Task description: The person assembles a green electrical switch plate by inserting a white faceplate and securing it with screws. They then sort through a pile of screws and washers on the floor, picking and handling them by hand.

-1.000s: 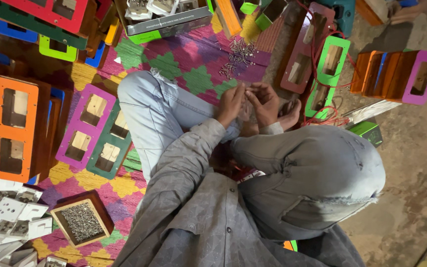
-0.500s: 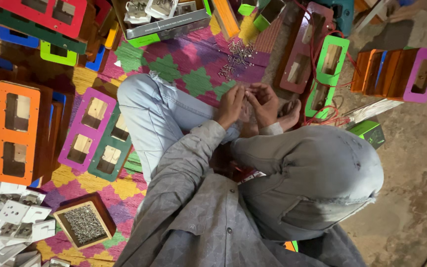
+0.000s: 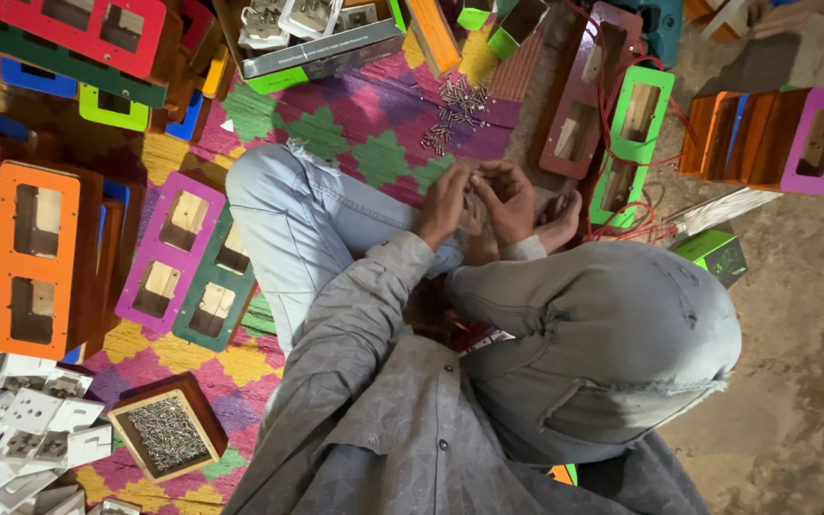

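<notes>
Nearest the camera, a grey sleeve and bent knees are seen, and a wooden tray of screws [image 3: 166, 437] is set on the mat [image 3: 331, 105] beside the left knee, with white socket plates [image 3: 21, 429] heaped just beyond it. Above the lap, the left hand [image 3: 445, 202] and right hand [image 3: 507, 195] are brought together, touching, just over a bare foot [image 3: 557, 217]; the fingers of both are curled inward and narrow; whatever is pinched between them is hidden, so what is held cannot be told, though something small seems to be worked there. Judged from this, a small piece could be let slip from so tight a pinch; it would be lost in the folds of cloth or the mat's busy pattern. Further off, loose screws [image 3: 455, 114] are scattered on the mat, well apart from the fingers; they could be knocked wider by a knee or foot. Farthest, coloured wooden boxes [image 3: 622, 114] are stood around, and red wire [image 3: 622, 224] is trailed near the foot; it could be snagged and a box pulled over.
</notes>
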